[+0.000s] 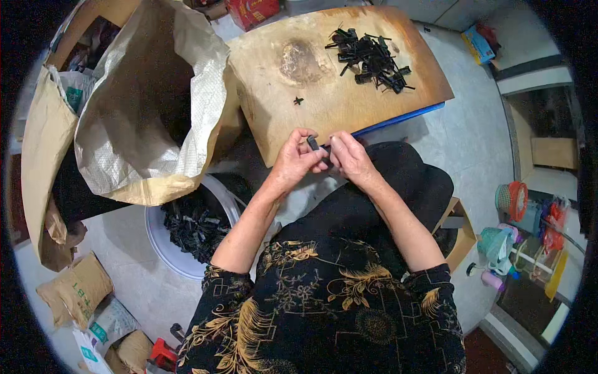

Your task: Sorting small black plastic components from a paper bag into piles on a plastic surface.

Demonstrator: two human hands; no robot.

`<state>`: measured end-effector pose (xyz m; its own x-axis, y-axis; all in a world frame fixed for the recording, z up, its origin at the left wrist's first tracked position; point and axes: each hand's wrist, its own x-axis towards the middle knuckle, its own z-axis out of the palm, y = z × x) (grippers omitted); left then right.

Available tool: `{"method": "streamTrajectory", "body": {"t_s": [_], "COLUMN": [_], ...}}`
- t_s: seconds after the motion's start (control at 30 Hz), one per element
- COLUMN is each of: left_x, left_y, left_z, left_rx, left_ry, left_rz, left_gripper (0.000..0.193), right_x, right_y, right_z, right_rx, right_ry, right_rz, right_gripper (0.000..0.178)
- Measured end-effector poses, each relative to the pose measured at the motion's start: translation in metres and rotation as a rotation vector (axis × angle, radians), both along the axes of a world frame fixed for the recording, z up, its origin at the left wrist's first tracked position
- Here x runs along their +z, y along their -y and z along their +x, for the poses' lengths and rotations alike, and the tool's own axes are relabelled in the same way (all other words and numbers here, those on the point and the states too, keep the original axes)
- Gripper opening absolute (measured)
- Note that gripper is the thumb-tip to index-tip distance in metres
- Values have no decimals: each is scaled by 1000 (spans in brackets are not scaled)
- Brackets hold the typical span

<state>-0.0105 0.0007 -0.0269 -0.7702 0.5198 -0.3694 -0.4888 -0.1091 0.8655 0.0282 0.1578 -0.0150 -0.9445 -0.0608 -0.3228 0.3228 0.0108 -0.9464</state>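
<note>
Between the thumb and fingers of my left hand (290,163) is a small black plastic part (313,143), its blunt end sticking up. My right hand (352,159) is close beside it, fingers pinched together. Something dark shows at the right fingertips, but whether it belongs to the same part I cannot tell. Both hands are just off the near edge of a worn wooden board (268,75). On the board lies a heap of thin black plastic parts (370,59), and a small cross-shaped black piece (298,101) lies apart from it.
A large open woven sack (134,165) stands at the left. Partly under it, a white tub (154,240) holds many black pieces (198,229). Brown paper packages (78,290) lie at the lower left. An open cardboard box (460,230) is right of my legs, near a rack with baskets (512,199).
</note>
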Motion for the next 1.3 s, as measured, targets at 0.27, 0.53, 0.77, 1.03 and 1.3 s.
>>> {"method": "streamTrajectory", "body": {"t_s": [0.27,0.53,0.77,1.03,1.3], "left_x": [0,8,4,10,35], "left_y": [-18,-29,-32,-40,-22], "left_z": [-5,-13,-9,-11,-12], "left_rx": [-65,-147,-64,52,103], "left_ry": [-185,-365,-705,-672,146], "left_rz": [-113,-262,-556,-479,326], "left_gripper": [26,26,27,23,27], "right_x": [-16,-22,-19,-15,-1], "right_y": [-5,-14,-7,-5,-18], "right_z": [3,-2,-8,-3,3], "right_rx": [62,43,-7,-208,-143], "right_ry": [-132,-230,-279,-252,2], "right_rz": [76,232,314,64,-436], "right_gripper": [23,20,18,22,16]}}
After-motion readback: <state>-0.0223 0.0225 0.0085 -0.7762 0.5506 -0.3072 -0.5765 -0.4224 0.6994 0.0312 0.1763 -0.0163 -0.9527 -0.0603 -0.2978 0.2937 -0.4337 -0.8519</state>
